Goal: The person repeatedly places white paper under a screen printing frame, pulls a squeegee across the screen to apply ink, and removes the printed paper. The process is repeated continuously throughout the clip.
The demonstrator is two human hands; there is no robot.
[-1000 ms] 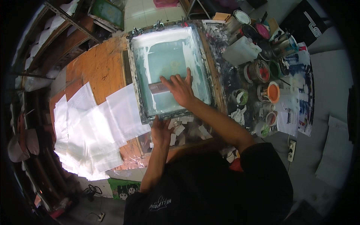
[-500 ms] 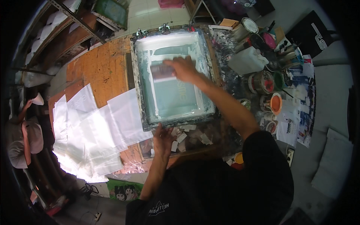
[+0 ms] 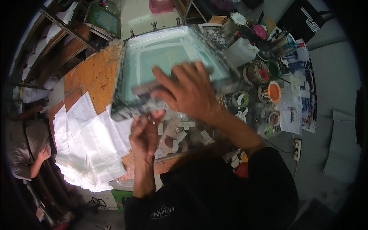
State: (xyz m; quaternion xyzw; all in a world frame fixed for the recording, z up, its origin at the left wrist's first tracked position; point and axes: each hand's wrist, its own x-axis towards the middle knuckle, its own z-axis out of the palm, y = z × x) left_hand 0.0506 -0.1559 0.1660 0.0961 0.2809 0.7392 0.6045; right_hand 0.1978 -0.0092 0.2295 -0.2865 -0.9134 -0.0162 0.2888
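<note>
A screen-printing frame (image 3: 132,111) with pale green mesh is tilted, its near edge raised off the table and its far edge by the metal clamps. My right hand (image 3: 189,92) is closed on a squeegee (image 3: 143,89) over the frame's near end. Its spread fingers are smeared by motion, and whether they also grip the frame's rim is unclear. Just below the near rim is my left hand (image 3: 143,136), palm side up, with its fingers loosely bent and apart. Nothing shows in it. White plastic bags (image 3: 94,142) lie in an overlapping pile to its left.
Paint cans, including an orange one (image 3: 274,92), crowd the right side beside a white jug (image 3: 241,51). Small pale pieces (image 3: 186,124) lie under the raised frame. Another person (image 3: 28,147) is at the far left, near shelves. A power strip (image 3: 297,149) hangs at right.
The frame's near edge has risen from the table. My right hand has brought the squeegee from mid-mesh to the near end. My left hand has shifted slightly left and turned upward.
</note>
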